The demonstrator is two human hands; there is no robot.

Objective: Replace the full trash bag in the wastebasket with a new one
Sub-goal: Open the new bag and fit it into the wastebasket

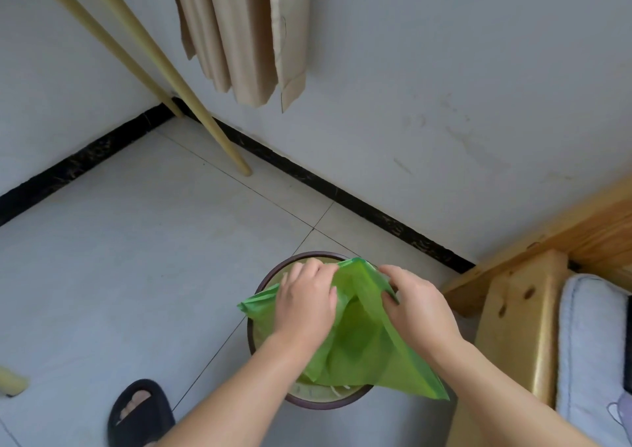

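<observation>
A round wastebasket (pixel 318 404) with a dark rim stands on the tiled floor near the wall. Above its mouth I hold a thin green trash bag (pixel 359 340), crumpled and partly spread, hiding most of the basket's inside. My left hand (pixel 306 301) pinches the bag's upper edge on the left side. My right hand (pixel 415 304) grips the same edge on the right side, fingers curled into the plastic. The bag's lower corner hangs over the basket's right rim. No other bag is visible.
A wooden bed frame (pixel 513 313) with a pale mattress (pixel 588 344) stands close on the right. My foot in a black slipper (pixel 138 412) rests to the basket's left. Two slanted yellow poles (pixel 191 104) and a beige curtain (pixel 239 33) are at the back.
</observation>
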